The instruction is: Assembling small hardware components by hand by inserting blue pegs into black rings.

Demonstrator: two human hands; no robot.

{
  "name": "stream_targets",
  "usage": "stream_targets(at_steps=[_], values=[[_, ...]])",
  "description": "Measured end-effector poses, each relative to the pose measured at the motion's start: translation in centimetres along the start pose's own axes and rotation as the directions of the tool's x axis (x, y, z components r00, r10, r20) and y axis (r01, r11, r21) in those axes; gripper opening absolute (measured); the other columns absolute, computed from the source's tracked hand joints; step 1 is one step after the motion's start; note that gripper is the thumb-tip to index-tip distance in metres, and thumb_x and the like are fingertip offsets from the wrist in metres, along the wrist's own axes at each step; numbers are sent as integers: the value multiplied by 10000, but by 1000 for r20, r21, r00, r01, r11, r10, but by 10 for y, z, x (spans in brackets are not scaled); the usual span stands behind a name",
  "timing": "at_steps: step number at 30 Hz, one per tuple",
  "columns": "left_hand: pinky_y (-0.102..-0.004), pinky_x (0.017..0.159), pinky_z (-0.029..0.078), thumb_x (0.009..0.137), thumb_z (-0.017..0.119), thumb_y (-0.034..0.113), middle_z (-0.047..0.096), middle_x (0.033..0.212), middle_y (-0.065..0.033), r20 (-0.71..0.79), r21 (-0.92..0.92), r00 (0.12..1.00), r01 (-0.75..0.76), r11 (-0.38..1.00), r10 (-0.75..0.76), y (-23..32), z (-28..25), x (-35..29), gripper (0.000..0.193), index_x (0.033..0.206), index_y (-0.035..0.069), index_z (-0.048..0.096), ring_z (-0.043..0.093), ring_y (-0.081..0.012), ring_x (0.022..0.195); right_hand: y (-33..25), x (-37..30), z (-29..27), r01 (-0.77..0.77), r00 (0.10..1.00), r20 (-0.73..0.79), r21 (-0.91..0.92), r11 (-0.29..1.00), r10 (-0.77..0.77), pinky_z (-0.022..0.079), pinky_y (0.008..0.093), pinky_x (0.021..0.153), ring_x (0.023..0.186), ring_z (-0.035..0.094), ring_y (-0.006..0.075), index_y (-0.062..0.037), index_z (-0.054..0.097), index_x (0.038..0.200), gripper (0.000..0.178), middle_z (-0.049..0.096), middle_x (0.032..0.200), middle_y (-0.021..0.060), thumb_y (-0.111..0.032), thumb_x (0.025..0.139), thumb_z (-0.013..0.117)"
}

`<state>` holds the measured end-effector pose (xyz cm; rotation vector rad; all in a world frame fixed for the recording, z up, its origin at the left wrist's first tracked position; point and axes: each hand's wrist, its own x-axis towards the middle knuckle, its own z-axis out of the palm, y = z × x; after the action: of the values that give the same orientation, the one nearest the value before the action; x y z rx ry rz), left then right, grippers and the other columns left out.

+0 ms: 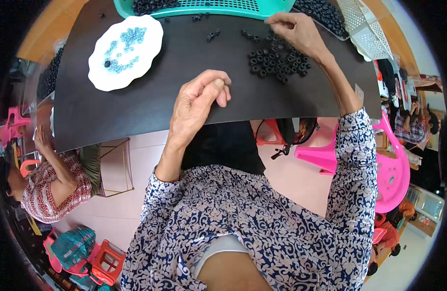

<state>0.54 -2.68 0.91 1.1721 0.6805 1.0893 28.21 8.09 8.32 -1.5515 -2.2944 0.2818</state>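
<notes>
Black board (150, 104) covers the work surface, and on it lies a loose heap of small black rings (277, 60), with a few strays scattered toward the far edge. The right hand (296, 30) reaches over the far side of the heap, its fingertips pinched narrowly together at the board; whether a ring sits between them cannot be told. The left hand (199, 99) rests near the board's near edge, well apart from the heap, its fingers curled loosely inward with the thumb against them; what it holds, if anything, is hidden.

To the left on the board sits a white scalloped plate (102, 77) bearing small blue rings (126, 46) and one dark one. Beyond the far edge stands a teal slotted basket (223, 7) holding more black pieces, and beside it, to the right, a white slotted tray (364, 29) with another dark pile.

Pink plastic chairs (383, 165) stand to the right below the board. Another person in a red patterned top (41, 189) sits at the lower left.
</notes>
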Motion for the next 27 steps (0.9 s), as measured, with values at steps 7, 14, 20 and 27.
stream_targets(at_steps=[7,14,20,27], values=[[-255,726,473,959,479,103,566,669,-31,-5,-12,1000,-7,1000,7,-2,2,1,202,980,-33,626,577,-119,725,-8,-1,31,301,949,-54,-139,943,-311,492,319,641,651,613,204,11,667,955,204,626,719,121,-109,790,657],[-253,733,481,960,481,118,591,694,-48,-33,-108,999,35,994,-39,2,4,1,208,982,-36,620,587,-126,737,-39,-15,26,289,949,-150,54,956,-278,468,280,613,607,542,143,-22,667,976,244,579,697,60,-67,737,688],[-226,733,491,939,552,164,636,800,-63,-108,-283,987,84,955,-118,4,9,4,220,1012,-30,623,593,-112,754,-93,-34,18,325,946,-68,263,909,-318,445,240,607,650,513,99,-24,660,975,236,569,762,34,-27,739,665],[-230,741,498,917,600,156,636,849,-53,-105,-352,989,57,934,-100,8,8,-3,203,1005,-24,633,595,-107,785,-126,-41,24,443,890,-40,316,839,-455,457,237,641,693,530,120,-25,652,979,262,596,823,45,15,720,657]])
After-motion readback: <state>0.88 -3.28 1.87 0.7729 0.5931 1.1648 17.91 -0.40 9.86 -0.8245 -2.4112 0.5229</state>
